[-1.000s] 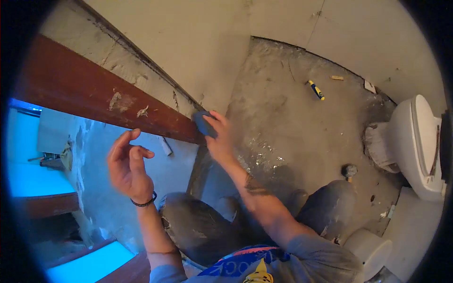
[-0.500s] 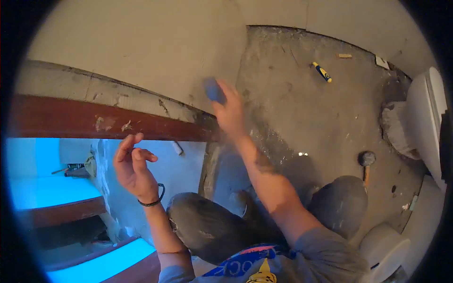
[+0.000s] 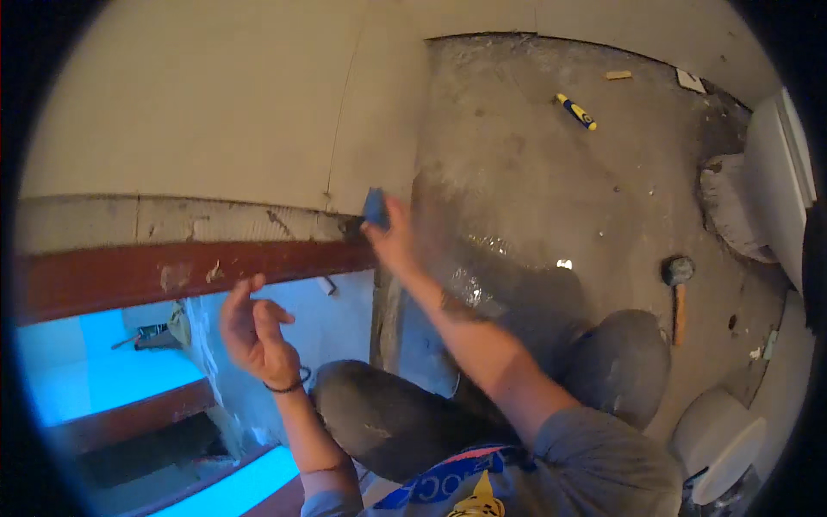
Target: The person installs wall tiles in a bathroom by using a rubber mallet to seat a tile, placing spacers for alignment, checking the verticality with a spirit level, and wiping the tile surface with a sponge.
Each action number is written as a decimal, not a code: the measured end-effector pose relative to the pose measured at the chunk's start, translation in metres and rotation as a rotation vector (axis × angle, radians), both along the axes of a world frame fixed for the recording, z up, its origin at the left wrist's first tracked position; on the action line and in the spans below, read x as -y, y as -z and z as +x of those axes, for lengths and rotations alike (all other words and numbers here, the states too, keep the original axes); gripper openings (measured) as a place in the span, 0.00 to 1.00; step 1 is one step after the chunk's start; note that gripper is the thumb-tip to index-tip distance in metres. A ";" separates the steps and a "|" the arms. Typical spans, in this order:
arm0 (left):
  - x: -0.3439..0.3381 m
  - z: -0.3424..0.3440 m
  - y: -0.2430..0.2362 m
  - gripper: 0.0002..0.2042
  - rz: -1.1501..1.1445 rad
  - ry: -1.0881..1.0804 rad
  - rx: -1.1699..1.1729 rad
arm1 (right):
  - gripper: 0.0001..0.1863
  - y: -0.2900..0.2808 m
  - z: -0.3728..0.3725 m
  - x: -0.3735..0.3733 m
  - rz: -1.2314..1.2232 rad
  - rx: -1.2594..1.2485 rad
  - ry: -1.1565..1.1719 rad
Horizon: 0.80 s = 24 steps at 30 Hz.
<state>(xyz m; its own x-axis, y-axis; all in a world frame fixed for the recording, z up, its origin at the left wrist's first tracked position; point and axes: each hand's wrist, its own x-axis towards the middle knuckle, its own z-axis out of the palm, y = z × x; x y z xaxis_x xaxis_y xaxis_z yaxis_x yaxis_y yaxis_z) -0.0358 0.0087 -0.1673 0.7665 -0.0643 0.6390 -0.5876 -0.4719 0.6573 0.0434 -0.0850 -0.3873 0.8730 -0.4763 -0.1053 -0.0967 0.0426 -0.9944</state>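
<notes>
My right hand [image 3: 394, 241] grips a small blue block [image 3: 375, 208], sponge-like in shape, at the lower edge of the beige wall panel [image 3: 258, 112]. The block is close to the corner where the panel meets the end of the reddish-brown beam [image 3: 103, 277]. My left hand [image 3: 257, 332], a dark bracelet at its wrist, hovers just below that beam. Its fingers are loosely curled and apart, with nothing between them.
On the grey, partly wet floor [image 3: 517, 155] lie a yellow-and-blue tube-shaped thing [image 3: 575, 112], a small tan block [image 3: 618, 75] and a mallet [image 3: 679, 271] with a wooden handle. White toilet-like fixtures [image 3: 771, 164] stand at the right. A blue-lit opening [image 3: 112, 362] drops away at the left.
My right hand has brought the blue block down toward the panel's bottom corner. My left hand keeps almost the same pose. The whole view has turned slightly.
</notes>
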 end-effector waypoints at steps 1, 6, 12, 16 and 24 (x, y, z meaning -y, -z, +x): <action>-0.001 0.000 0.001 0.14 0.012 -0.017 -0.018 | 0.30 -0.001 0.001 -0.011 -0.124 -0.002 -0.047; -0.008 -0.003 -0.005 0.15 0.146 -0.060 -0.053 | 0.26 0.054 0.081 0.017 0.092 -0.101 0.063; -0.015 -0.006 0.006 0.15 0.079 -0.086 -0.055 | 0.21 0.081 0.084 0.030 -0.020 -0.329 -0.255; -0.010 0.011 0.017 0.16 0.145 0.001 -0.266 | 0.21 -0.016 0.072 0.002 -0.173 -0.108 0.062; -0.057 -0.039 -0.056 0.22 0.100 -0.281 -0.812 | 0.32 -0.361 0.162 0.040 0.004 0.169 0.080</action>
<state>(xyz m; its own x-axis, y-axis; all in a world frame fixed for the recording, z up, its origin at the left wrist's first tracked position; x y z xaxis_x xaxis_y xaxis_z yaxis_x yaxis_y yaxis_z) -0.0748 0.0654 -0.1111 0.9792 0.1696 -0.1116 0.1930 -0.6070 0.7709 0.2058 -0.1248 -0.0268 0.8379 -0.5446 0.0380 0.0759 0.0473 -0.9960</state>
